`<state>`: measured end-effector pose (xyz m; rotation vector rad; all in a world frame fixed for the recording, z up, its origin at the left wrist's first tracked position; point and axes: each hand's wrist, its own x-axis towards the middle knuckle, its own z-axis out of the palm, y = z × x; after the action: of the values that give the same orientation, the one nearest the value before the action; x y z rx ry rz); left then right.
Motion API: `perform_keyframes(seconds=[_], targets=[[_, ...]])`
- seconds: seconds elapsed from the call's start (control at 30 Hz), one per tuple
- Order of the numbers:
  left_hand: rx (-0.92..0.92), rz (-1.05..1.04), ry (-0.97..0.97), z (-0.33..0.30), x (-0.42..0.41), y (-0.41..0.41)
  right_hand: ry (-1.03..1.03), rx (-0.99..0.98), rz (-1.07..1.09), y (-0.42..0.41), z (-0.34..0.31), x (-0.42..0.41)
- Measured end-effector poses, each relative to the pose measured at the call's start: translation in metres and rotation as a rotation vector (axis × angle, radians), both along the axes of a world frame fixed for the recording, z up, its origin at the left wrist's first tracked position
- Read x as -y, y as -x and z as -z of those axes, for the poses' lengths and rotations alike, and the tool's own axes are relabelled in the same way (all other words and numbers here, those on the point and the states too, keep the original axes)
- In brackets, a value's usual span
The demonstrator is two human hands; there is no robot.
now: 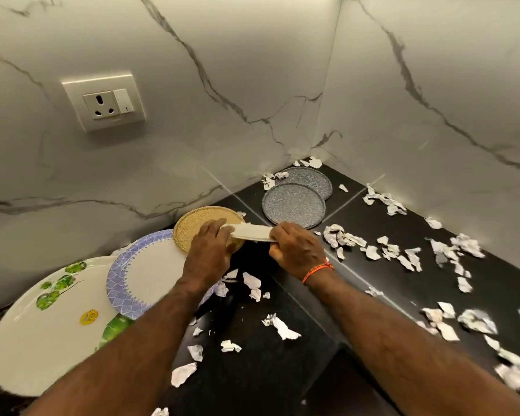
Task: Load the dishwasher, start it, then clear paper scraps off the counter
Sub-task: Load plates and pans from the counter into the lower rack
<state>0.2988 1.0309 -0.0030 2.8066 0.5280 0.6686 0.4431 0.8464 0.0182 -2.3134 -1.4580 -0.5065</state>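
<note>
Both of my hands hold one strip of white paper (pixel 250 231) above the black counter (pixel 282 364). My left hand (pixel 212 249) pinches its left end over a small gold plate (pixel 192 228). Gripping the right end is my right hand (pixel 296 250), which has an orange thread at the wrist. Torn paper scraps (pixel 373 250) lie scattered over the counter. A blue-rimmed white plate (pixel 144 274) overlaps a large white plate with green leaves (pixel 42 334) at the left. Two grey speckled plates (pixel 294 205) lie in the corner.
Marble walls meet in a corner behind the grey plates. A wall socket with a switch (pixel 104 102) sits on the left wall. More paper scraps (pixel 478 322) cover the counter's right side and its near edge.
</note>
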Motion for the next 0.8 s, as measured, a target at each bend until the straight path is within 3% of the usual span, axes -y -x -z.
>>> perform_keyframes(seconds=[0.4,0.8], targets=[[0.192,0.573,0.066,-0.004,0.107,0.011,0.031,-0.134,0.34,0.081,0.027,0.18],[0.125,0.95,0.014,-0.045,0.298,-0.004,-0.115,-0.05,0.789,0.171,0.009,0.395]])
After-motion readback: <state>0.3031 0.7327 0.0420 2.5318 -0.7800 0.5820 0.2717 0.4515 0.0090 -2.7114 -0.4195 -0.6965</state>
